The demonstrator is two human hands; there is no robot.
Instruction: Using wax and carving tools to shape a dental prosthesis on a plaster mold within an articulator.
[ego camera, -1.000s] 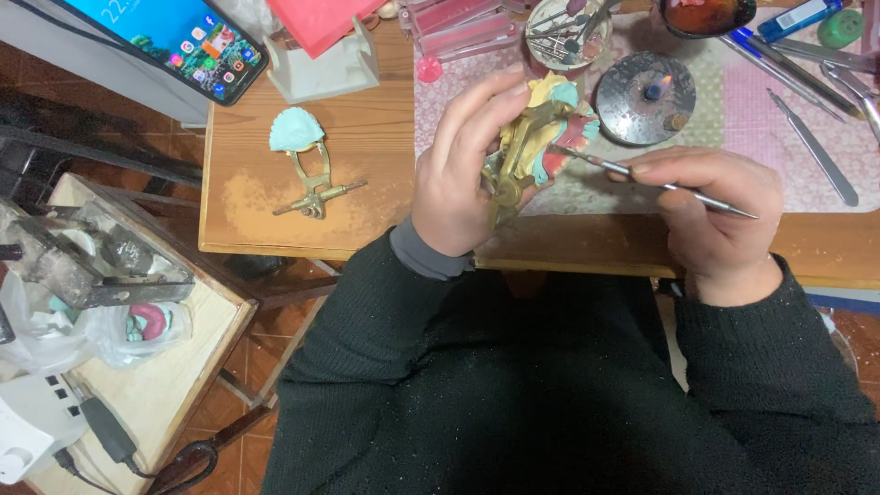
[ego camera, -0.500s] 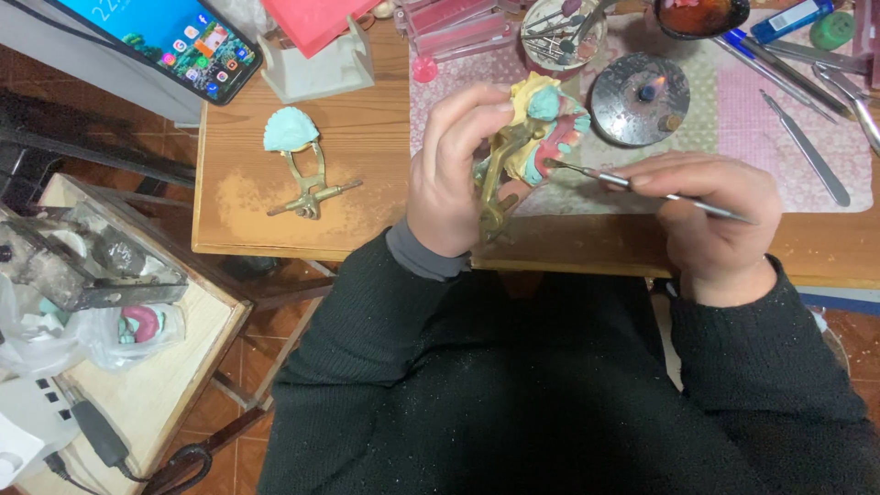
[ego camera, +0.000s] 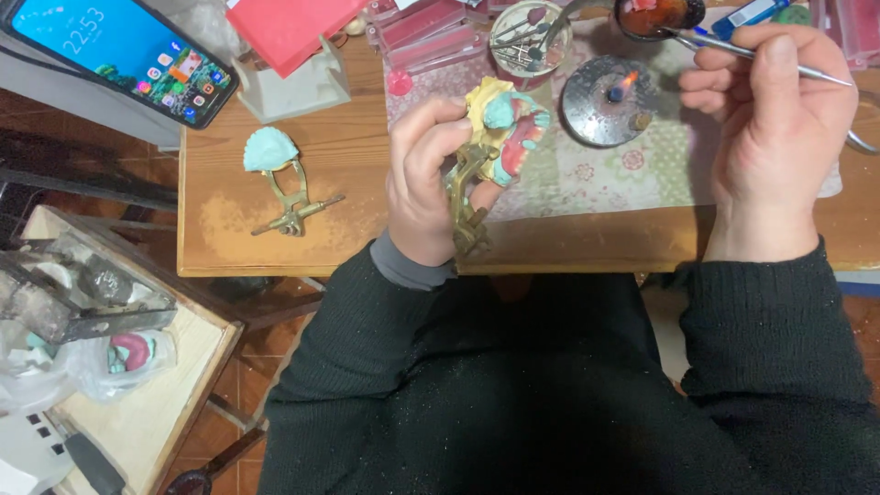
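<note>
You've two brass-hinged dental models: one (ego camera: 495, 137) in your grip, one (ego camera: 280, 179) left of it. One phone (ego camera: 124, 55), one burner (ego camera: 610, 101).

Left hand (ego camera: 423, 183) curled closed in a grip, right hand (ego camera: 779, 110) raised, fingers pinched together

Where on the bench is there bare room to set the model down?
Bare wood lies between the spare articulator and the left hand, and along the front edge below the patterned mat. The back is crowded: tool cup, burner, phone.
</note>
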